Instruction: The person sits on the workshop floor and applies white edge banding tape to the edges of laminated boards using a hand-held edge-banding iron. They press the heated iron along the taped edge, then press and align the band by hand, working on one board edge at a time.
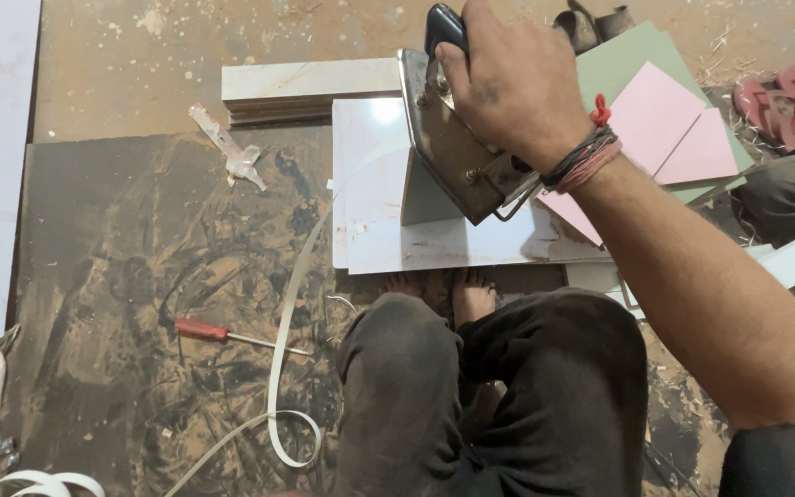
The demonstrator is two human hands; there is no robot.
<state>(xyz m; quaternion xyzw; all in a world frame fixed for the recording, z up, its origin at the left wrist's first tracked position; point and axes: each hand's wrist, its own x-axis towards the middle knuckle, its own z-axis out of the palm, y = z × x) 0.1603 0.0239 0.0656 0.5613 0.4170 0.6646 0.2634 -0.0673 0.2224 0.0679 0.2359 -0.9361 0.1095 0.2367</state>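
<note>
Near the top of the head view, the right hand [508,87] has its grip clamped around the dark handle of an old metal clothes iron [457,147], fingers wrapped over the top so the knuckles face the camera; red and dark threads circle the wrist. The iron is tilted, its shiny soleplate turned toward the left and its pointed end low, touching or just above the white laminated board [388,212] that lies on the floor in front of the person's bare feet. A loose white edge-banding strip [287,331] curls from the board's left side down across the dark stained sheet [140,276] and loops near the knees. Judging from this, pressing well would mean keeping the soleplate flat against the strip, moving slowly and evenly, and holding the board steady so the strip stays aligned with the edge. The left hand is not in view, so its grip cannot be told. Beside the left knee lies a red-handled screwdriver [223,334]; farther up rest a stack of pale boards [305,87], a scrap of crumpled clear tape [232,152], pink and green sheets [664,120] to the right, and red sandals [789,97] at the edge.
</note>
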